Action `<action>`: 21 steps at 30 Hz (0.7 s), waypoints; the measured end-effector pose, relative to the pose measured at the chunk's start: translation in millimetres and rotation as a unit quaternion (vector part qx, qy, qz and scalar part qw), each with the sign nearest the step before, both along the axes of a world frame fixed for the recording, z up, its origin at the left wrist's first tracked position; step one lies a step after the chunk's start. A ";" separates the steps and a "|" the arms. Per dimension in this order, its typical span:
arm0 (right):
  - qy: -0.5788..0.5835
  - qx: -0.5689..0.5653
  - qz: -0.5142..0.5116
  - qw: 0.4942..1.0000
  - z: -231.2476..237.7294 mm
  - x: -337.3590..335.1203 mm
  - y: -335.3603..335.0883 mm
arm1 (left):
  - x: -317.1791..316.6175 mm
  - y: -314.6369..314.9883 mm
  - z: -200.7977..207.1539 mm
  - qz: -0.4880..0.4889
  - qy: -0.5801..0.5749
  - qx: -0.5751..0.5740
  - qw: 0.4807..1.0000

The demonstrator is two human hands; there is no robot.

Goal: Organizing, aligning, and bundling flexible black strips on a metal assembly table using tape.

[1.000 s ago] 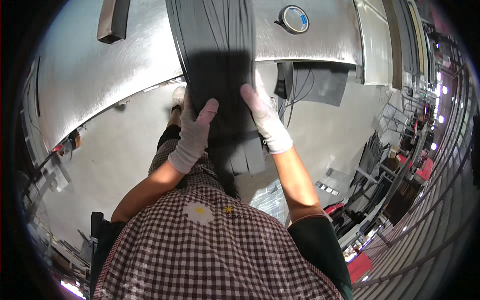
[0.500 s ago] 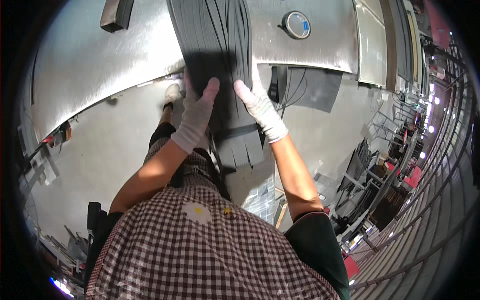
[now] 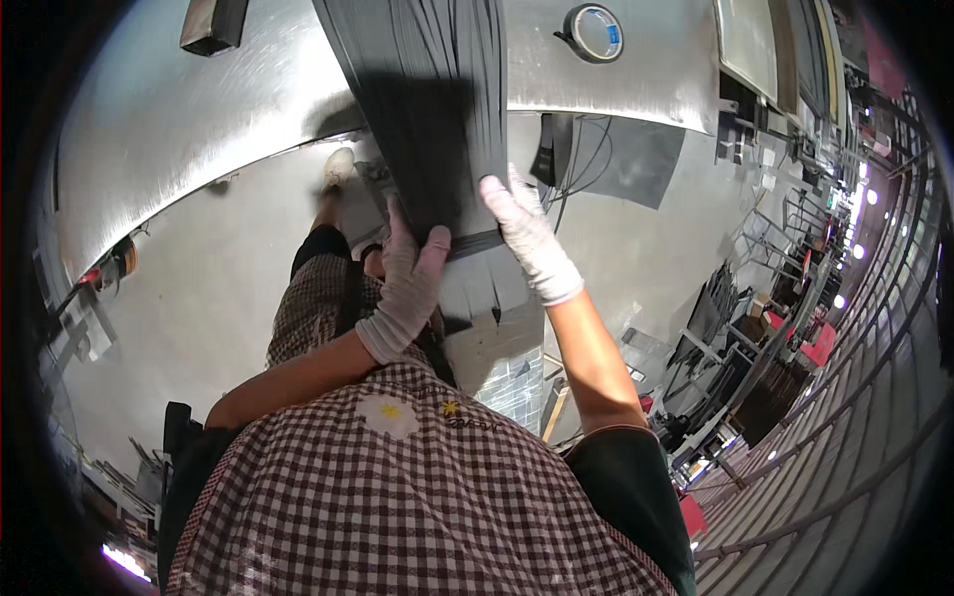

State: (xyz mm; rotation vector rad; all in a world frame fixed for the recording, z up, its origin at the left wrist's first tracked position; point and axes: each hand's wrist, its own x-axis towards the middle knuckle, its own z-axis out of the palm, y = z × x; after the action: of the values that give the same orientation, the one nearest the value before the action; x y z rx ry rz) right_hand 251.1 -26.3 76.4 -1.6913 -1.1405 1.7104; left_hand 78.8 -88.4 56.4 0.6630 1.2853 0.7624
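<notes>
A broad sheet-metal table (image 3: 626, 89) with a brushed silver top spans the far side, its near edge curving across the view. Across it lies a long bundle of dark grey, flat, flexible-looking strips (image 3: 422, 129), the far end out of frame and the near end jutting past the table edge, towards the person. Right of that, beyond the right hand, is a flat dark grey sheet (image 3: 641, 164), and at far left on the table a brown-grey square metal tube (image 3: 214, 25).

The bundle is held between two hands in white knit gloves. The left hand (image 3: 412, 273) sits nearer, at the left edge, thumb on top; the right hand (image 3: 532, 233) is slightly farther, thumb over the right edge, fingers along the side. How far the fingers reach underneath is hidden. A dark flat band (image 3: 477, 242) crosses the bundle by the left thumb. A roll of black tape (image 3: 573, 38) rests far right on the table.

The step in hand looks like steadying the overhanging end; moving it calls for even pressure from both sides, so the strips stay together.
</notes>
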 end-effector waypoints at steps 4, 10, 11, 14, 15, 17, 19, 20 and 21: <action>-0.164 0.038 0.072 0.983 -21.2 9.7 -11.8 | 1.8 -16.6 4.6 0.085 -0.032 0.023 0.996; -0.088 0.116 0.020 0.989 -40.2 11.7 -5.9 | -7.5 -0.4 -11.4 -0.003 -0.001 0.097 0.995; -0.066 0.077 0.028 0.994 -24.1 9.6 0.9 | -15.6 5.7 -9.3 -0.089 0.154 0.126 0.976; -0.004 0.032 0.015 0.999 -9.1 -1.5 17.8 | -17.9 37.1 -7.7 -0.095 0.203 0.113 0.968; -0.007 0.066 0.024 0.998 -8.9 -9.8 25.2 | -14.7 56.2 -16.3 -0.001 0.077 0.072 0.994; 0.010 0.081 0.020 0.996 1.9 -21.0 34.4 | -8.1 69.3 -4.4 0.146 -0.093 0.011 0.985; 0.044 0.080 -0.013 0.996 20.2 -18.1 31.9 | -7.4 68.7 19.4 0.144 -0.080 0.059 0.985; 0.076 0.073 -0.051 0.993 33.5 -17.8 20.9 | -8.2 60.7 32.6 0.137 -0.068 0.100 0.983; 0.116 0.050 -0.073 0.989 34.5 -17.8 13.6 | -5.2 55.0 30.1 0.135 -0.079 0.116 0.981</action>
State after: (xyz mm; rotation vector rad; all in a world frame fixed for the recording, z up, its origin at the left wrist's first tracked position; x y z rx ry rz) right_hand 233.3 -12.7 110.9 -1.4348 -0.9548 1.6793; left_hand 73.6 -33.5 86.5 0.6046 1.1629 1.1787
